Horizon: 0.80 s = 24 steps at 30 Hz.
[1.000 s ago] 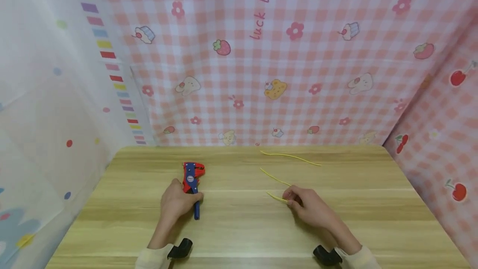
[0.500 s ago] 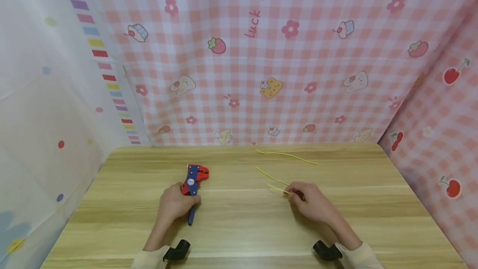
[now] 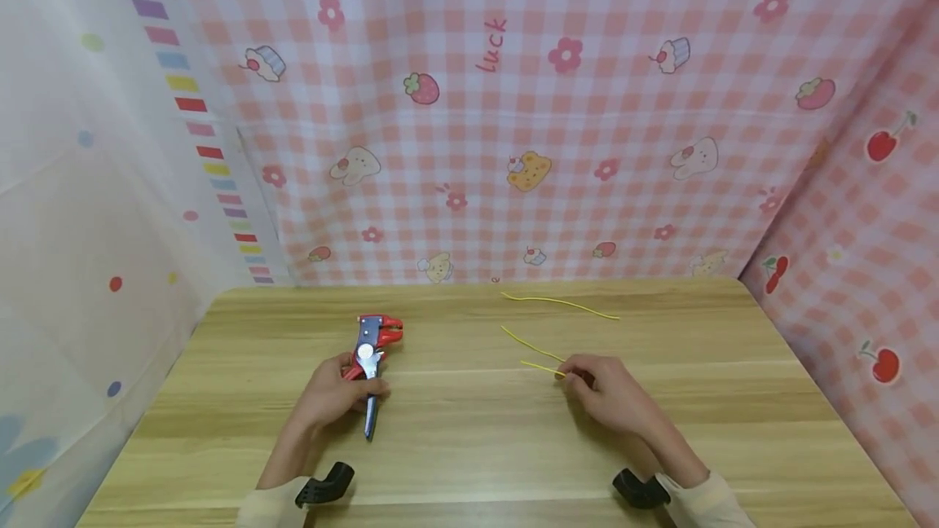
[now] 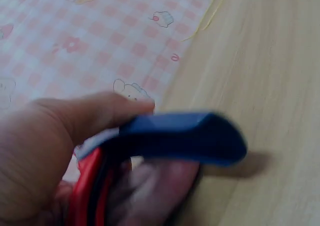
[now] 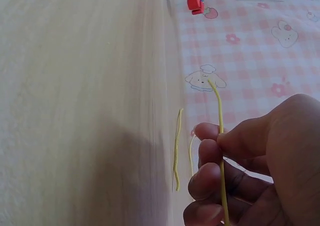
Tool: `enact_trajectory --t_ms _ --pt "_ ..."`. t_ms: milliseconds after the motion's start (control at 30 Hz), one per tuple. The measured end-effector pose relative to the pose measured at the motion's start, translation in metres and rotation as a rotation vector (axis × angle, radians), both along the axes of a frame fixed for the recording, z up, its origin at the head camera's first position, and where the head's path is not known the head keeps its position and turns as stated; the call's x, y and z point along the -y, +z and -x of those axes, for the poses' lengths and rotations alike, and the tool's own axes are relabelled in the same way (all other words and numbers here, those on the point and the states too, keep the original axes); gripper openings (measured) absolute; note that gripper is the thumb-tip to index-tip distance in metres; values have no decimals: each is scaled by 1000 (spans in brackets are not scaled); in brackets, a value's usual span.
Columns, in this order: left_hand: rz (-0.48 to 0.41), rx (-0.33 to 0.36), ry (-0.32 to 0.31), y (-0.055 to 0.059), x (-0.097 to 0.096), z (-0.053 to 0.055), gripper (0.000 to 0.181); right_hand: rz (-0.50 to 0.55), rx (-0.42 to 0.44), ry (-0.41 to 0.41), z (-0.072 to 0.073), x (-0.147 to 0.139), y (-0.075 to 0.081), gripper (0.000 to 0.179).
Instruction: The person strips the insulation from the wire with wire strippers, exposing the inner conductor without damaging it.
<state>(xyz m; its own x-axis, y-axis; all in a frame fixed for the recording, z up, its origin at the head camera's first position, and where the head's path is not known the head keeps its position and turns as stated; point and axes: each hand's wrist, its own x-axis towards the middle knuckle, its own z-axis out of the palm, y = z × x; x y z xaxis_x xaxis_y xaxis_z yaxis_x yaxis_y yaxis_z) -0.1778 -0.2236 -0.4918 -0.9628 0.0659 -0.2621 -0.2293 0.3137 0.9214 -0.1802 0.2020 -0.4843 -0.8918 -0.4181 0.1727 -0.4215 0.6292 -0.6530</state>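
My left hand (image 3: pixel 333 392) grips a red and blue wire stripper (image 3: pixel 370 341) above the left part of the table, its red nose pointing right. In the left wrist view the thumb lies against the blue handle (image 4: pixel 185 136), and the red handle (image 4: pixel 87 186) shows below. My right hand (image 3: pixel 605 392) pinches a yellow wire (image 5: pixel 220 111) between thumb and fingers, one end sticking out to the left. A second yellow wire (image 3: pixel 531 343) lies on the table just beyond that hand, which hides its right part.
Farther back on the wooden table (image 3: pixel 455 446) lies another yellow wire (image 3: pixel 561 301). A pink checked cloth (image 3: pixel 469 129) hangs behind the table's back edge. Pale cloth (image 3: pixel 110 226) hangs at the left, cherry-printed cloth (image 3: pixel 858 283) at the right.
The wire stripper has been lifted and tilted in my left hand, its blue side now catching the light. My right hand has raised the held wire slightly. The view has shifted a little.
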Motion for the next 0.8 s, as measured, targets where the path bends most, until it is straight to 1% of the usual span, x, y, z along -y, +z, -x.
enact_trajectory --t_ms 67,100,133,167,233,367,467,600,667,733,800 --pt "-144 21 -69 -2 0 1 48 1 -7 -3 0 0 -1 17" --pt "-194 28 -102 -3 0 2 50 1 -7 -4 0 0 -1 17" --pt "-226 31 -130 -5 -1 2 53 -1 -7 -6 0 0 -1 17" --pt "-243 32 -152 -6 -2 2 55 -3 -6 -5 0 1 -1 17" --pt "-252 27 -170 -9 -4 2 56 -4 1 -6 0 1 -2 18" --pt "-279 21 -168 -12 -10 3 50 10 -5 -1 -1 1 -2 18" --pt "-341 19 -182 -13 -14 2 52 18 -18 -4 -2 2 -1 18" --pt "-433 36 -254 -15 -19 1 61 15 -15 -24 -2 3 0 18" --pt "-465 50 -286 -16 -22 1 62 14 -4 -33 -2 3 0 18" --pt "-486 68 -301 -17 -25 0 62 16 12 -40 -2 4 0 17" --pt "-503 69 -305 -18 -28 0 63 23 25 -40 -2 4 1 15"
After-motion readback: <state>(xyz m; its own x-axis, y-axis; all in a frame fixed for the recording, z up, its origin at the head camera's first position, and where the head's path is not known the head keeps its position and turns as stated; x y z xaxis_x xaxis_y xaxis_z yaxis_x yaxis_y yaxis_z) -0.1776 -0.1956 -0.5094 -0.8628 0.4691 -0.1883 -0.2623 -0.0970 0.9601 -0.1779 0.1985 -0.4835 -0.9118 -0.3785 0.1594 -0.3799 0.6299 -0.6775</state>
